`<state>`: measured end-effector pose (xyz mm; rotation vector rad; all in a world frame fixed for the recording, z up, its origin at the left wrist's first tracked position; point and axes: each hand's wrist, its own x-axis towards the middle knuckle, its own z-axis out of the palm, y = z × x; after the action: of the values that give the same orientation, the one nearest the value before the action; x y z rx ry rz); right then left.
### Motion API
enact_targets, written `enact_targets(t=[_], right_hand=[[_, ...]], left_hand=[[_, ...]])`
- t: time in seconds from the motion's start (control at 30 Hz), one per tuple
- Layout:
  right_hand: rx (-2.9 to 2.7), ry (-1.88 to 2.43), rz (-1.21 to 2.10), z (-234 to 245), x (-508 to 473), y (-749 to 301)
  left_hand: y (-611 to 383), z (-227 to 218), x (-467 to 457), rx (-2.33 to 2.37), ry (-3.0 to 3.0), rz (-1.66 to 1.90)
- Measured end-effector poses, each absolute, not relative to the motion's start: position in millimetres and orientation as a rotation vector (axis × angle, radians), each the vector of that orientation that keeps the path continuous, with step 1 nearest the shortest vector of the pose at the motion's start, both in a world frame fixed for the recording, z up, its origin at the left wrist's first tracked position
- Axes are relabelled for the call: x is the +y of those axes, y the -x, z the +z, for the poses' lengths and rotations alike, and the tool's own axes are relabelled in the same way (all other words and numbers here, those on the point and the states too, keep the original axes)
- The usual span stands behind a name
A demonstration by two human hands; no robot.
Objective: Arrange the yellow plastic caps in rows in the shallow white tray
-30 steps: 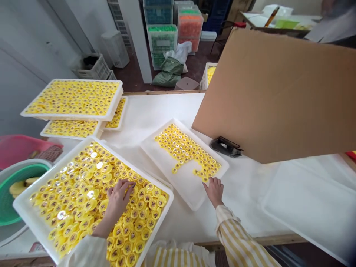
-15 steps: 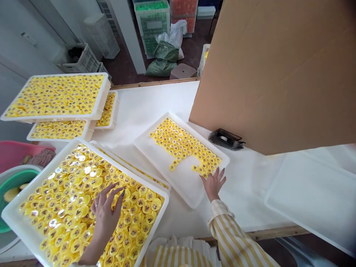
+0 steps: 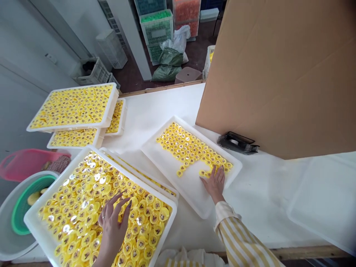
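Note:
My left hand [image 3: 112, 222] hovers with spread fingers over a heap of small yellow round pieces [image 3: 91, 200] in a big white tray [image 3: 36, 231] at the near left. My right hand [image 3: 215, 183] lies flat, fingers stretched, on the bottom of a second white tray [image 3: 191, 194] in the middle of the table, its fingertips touching the near end of a neat block of yellow pieces [image 3: 189, 148] laid in rows. Both sleeves are striped yellow and white.
Stacked white trays of yellow pieces [image 3: 75, 107] stand at the far left. A tall cardboard sheet [image 3: 280, 74] rises at the right, a black tool [image 3: 236, 142] at its foot. White tray [image 3: 325, 200] at near right; green and pink basins [image 3: 25, 196] at left.
My right hand has slid forward onto the tray floor, fingers flat against the rows. My left hand has pulled back a little over the heap. The view has shifted slightly.

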<state>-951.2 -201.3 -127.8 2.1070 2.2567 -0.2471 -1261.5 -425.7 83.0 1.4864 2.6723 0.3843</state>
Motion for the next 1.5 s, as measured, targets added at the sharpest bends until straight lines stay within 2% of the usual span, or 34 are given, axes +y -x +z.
enact_targets(t=[0.2, 0.5, 0.83, 1.1, 1.33, 1.5], right_hand=[[2.270, -2.232, -0.250, -142.9, -216.8, 980.6], [2.542, -2.170, -0.171, -139.3, -221.5, 990.6], [2.713, -2.018, 0.079, -149.3, -218.2, 989.8], [2.735, -1.634, 0.109, -149.8, -220.5, 983.8], [2.646, -1.697, 0.087, -139.0, -224.0, 976.0], [2.708, -1.623, 0.124, -143.5, -221.9, 975.3]], left_hand=[[1265.3, 85.0, -433.7, 2.681, -1.491, 0.365], [1265.9, 86.2, -441.2, 2.716, -1.488, 0.373], [1272.8, 81.5, -457.3, 2.731, -1.463, 0.382], [1274.3, 80.6, -468.3, 2.753, -1.453, 0.398], [1272.4, 83.3, -474.2, 2.775, -1.390, 0.420], [1275.0, 79.1, -455.7, 2.664, -1.373, 0.602]])
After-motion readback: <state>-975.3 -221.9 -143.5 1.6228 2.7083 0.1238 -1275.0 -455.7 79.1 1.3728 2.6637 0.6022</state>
